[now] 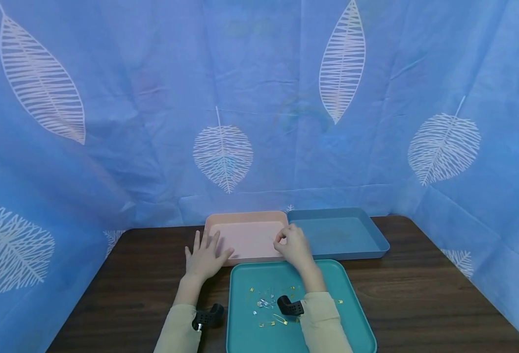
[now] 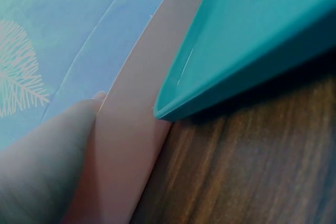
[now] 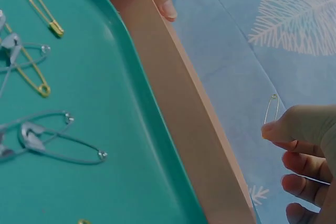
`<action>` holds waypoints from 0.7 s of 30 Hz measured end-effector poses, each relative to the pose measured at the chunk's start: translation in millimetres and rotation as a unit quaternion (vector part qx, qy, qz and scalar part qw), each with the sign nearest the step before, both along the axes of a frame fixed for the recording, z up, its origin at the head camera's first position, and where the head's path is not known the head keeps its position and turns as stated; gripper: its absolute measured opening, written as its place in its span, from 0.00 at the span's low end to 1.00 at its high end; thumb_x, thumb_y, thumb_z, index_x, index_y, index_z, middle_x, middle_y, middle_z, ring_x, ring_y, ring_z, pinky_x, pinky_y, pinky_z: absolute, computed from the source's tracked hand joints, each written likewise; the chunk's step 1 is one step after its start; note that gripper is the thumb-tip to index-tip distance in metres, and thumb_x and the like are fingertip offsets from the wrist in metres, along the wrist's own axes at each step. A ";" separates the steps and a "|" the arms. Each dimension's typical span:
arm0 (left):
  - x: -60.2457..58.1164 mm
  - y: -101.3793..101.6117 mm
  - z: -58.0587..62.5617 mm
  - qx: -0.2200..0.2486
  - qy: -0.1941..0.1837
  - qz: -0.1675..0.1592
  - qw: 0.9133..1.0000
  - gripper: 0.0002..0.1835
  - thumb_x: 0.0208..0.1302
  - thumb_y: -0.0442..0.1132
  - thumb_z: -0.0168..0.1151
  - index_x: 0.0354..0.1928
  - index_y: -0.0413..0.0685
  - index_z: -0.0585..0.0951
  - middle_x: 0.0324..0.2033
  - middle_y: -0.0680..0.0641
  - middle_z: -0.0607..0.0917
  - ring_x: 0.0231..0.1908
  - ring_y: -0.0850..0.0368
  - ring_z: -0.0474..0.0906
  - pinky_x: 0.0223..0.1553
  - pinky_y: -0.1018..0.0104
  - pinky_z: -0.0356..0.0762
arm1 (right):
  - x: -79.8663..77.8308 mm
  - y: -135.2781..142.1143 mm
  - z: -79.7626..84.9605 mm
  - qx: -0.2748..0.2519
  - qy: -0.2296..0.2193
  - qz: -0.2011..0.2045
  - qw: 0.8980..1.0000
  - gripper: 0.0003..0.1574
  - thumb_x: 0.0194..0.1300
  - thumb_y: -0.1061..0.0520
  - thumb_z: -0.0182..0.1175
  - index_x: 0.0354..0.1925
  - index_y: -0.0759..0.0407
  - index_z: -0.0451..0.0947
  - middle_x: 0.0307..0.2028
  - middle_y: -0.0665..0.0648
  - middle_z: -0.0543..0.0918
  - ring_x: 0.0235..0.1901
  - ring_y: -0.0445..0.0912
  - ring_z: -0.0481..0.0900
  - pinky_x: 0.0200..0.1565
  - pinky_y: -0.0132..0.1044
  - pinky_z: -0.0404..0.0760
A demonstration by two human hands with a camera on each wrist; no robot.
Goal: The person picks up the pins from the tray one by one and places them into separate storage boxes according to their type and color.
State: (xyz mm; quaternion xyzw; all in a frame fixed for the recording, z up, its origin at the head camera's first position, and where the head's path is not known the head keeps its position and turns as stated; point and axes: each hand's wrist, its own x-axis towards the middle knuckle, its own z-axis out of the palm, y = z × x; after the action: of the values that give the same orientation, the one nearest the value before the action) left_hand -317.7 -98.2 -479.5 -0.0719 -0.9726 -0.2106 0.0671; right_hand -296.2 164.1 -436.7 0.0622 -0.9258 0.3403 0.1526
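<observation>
Over the right part of the pink tray (image 1: 247, 238), my right hand (image 1: 296, 246) pinches a small gold safety pin (image 3: 274, 97) between thumb and index finger. The pin points up from the fingertips in the right wrist view, its lower end hidden by the thumb. My left hand (image 1: 204, 263) rests at the pink tray's front left corner, fingers spread and straight, thumb along the front rim. Nearer me, a teal tray (image 1: 250, 340) holds silver safety pins (image 3: 31, 137) in a loose cluster and scattered gold ones, including a gold safety pin (image 3: 54, 27) near its far side.
A blue tray (image 1: 339, 235) stands right of the pink one, their sides meeting. All three trays are on a dark wooden table (image 1: 423, 299). Blue cloth (image 1: 277, 147) with white leaf prints hangs behind and at both sides.
</observation>
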 end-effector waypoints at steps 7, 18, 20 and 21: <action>0.8 -0.2 -1.2 -0.001 -0.002 0.001 1.000 0.45 0.63 0.72 0.49 0.76 0.58 0.57 0.77 0.41 0.49 0.77 0.36 0.35 0.66 0.23 0.40 | -0.1 -2.9 -1.3 0.004 -0.004 -0.008 1.000 0.08 0.61 0.58 0.66 0.25 0.53 0.79 0.38 0.57 0.76 0.42 0.53 0.71 0.40 0.47 0.72; 0.0 -1.0 -2.2 0.003 0.002 -0.006 1.000 0.44 0.63 0.72 0.48 0.75 0.57 0.59 0.77 0.41 0.48 0.77 0.36 0.35 0.66 0.23 0.41 | 0.7 -2.9 1.0 -0.001 -0.004 -0.024 1.000 0.07 0.61 0.57 0.66 0.27 0.53 0.80 0.40 0.57 0.77 0.41 0.52 0.71 0.41 0.47 0.72; -0.1 -0.8 -2.0 0.003 0.001 -0.006 1.000 0.44 0.63 0.72 0.48 0.75 0.57 0.59 0.77 0.41 0.48 0.77 0.36 0.35 0.66 0.23 0.40 | 0.7 -2.3 0.9 -0.002 -0.002 -0.024 1.000 0.06 0.61 0.58 0.66 0.27 0.54 0.80 0.41 0.58 0.77 0.42 0.52 0.71 0.41 0.48 0.73; -0.1 -0.6 -2.0 0.003 0.001 -0.006 1.000 0.44 0.63 0.72 0.48 0.75 0.57 0.59 0.77 0.41 0.48 0.77 0.36 0.35 0.66 0.23 0.40 | 0.9 -1.9 1.1 -0.001 -0.002 -0.025 1.000 0.06 0.61 0.58 0.66 0.27 0.54 0.80 0.41 0.58 0.77 0.43 0.52 0.71 0.41 0.48 0.73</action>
State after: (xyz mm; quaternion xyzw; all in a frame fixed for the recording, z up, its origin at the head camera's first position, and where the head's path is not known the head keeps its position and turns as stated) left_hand -317.8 -98.8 -481.5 -0.0782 -0.9714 -0.2141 0.0667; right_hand -295.2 162.1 -435.6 0.0386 -0.9269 0.3377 0.1593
